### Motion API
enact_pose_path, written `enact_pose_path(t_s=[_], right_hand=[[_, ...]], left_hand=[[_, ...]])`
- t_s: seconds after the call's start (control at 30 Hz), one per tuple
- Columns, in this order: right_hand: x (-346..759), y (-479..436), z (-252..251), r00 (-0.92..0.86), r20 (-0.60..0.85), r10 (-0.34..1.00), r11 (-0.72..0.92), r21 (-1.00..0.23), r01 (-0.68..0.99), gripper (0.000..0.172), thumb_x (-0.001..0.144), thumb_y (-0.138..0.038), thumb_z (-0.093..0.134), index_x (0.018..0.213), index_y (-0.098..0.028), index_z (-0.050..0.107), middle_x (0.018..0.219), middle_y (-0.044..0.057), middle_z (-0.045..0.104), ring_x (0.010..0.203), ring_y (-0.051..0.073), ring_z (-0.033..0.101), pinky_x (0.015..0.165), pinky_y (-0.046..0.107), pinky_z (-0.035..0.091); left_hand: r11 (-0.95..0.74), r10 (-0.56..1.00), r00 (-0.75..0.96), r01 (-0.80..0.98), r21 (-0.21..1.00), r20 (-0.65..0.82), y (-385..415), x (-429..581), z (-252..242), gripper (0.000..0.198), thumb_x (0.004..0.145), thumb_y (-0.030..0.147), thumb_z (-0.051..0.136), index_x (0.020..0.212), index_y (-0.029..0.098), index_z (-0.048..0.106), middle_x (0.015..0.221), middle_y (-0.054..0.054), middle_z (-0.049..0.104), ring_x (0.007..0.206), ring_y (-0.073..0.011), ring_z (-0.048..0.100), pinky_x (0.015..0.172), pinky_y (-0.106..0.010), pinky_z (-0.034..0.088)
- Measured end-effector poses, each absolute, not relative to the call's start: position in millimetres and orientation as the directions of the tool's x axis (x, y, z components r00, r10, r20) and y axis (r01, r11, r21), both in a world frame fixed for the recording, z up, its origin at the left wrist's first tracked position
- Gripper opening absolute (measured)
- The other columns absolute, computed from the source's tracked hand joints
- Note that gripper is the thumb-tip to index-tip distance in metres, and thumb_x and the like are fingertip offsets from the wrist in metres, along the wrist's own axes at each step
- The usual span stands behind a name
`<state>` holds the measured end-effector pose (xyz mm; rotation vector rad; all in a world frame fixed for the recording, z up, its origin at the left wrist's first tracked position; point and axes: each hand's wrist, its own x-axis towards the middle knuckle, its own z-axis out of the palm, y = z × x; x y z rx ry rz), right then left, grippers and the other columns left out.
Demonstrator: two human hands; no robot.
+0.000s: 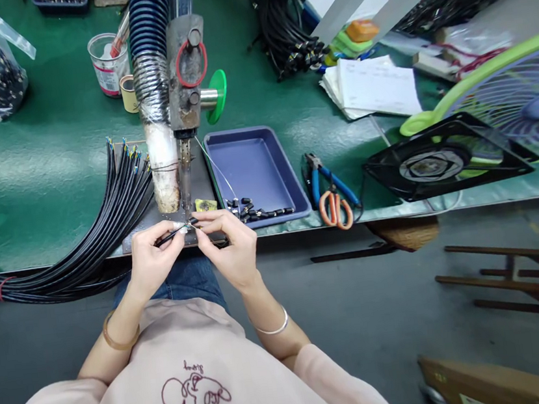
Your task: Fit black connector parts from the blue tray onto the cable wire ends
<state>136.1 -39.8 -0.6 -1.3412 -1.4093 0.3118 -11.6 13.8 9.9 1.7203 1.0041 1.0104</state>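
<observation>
My left hand (154, 252) pinches a black cable (168, 237) close to its stripped end, at the front edge of the green bench. Opposite it, my right hand (228, 243) is closed on a small black connector (194, 221), its fingertips almost meeting those of the left. The cable end and connector come together just below the tip of a soldering iron (184, 173) mounted upright. Solder wire (216, 169) runs down from a green spool (220, 96). A yellow sponge (205, 204) lies right behind my fingers. The exact contact at the tip is too small to make out.
A bundle of black cables (74, 255) curves along the left edge. The blue tray (254, 158) holds several black connectors (261, 213). Farther right are blue-handled pliers (330, 181), orange-handled scissors (335, 210) and a black fan (435, 165). A wrapped exhaust hose (154, 98) hangs beside the iron.
</observation>
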Motion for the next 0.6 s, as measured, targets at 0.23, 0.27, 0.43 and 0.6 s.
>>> enact_pose_path(t_s=[0.23,0.27,0.43,0.6], right_hand=[[136.5,-40.1,-1.1,0.244,0.548,0.800,0.369,-0.770,0.520,0.015,0.088,-0.011,0.064,0.079,-0.023,0.060,0.105,0.005,0.078,0.091,0.018,0.075,0.082,0.034,0.066],[137.1,-40.7,-1.5,0.243,0.548,0.800,0.373,-0.772,0.515,0.016,0.087,-0.011,0.064,0.079,-0.023,0.060,0.105,0.005,0.078,0.092,0.018,0.075,0.082,0.034,0.066],[139.3,-42.6,-3.3,0.222,0.537,0.814,0.369,-0.773,0.516,0.016,0.087,-0.010,0.063,0.078,-0.023,0.058,0.105,0.006,0.077,0.093,0.018,0.075,0.082,0.034,0.066],[139.5,-42.3,-3.4,0.217,0.532,0.819,0.362,-0.771,0.525,0.016,0.088,-0.011,0.062,0.079,-0.023,0.058,0.104,0.007,0.077,0.092,0.018,0.076,0.081,0.034,0.066]], left_hand=[[-0.319,0.909,0.346,0.213,0.923,0.234,13.0,-11.9,9.4,0.012,0.085,0.016,0.065,0.077,0.013,0.074,0.064,0.002,0.066,0.053,-0.0059,0.048,0.051,-0.015,0.038],[-0.314,0.910,0.347,0.216,0.925,0.228,12.8,-11.6,9.0,0.012,0.085,0.017,0.065,0.077,0.013,0.074,0.065,0.001,0.067,0.054,-0.0062,0.049,0.051,-0.015,0.038],[-0.288,0.913,0.355,0.215,0.933,0.200,12.9,-10.8,4.8,0.013,0.083,0.019,0.065,0.075,0.013,0.074,0.063,0.001,0.066,0.052,-0.0071,0.049,0.049,-0.015,0.038],[-0.278,0.916,0.354,0.213,0.937,0.192,12.8,-11.0,5.3,0.014,0.083,0.021,0.065,0.075,0.013,0.073,0.063,0.001,0.066,0.052,-0.0069,0.048,0.050,-0.015,0.040]])
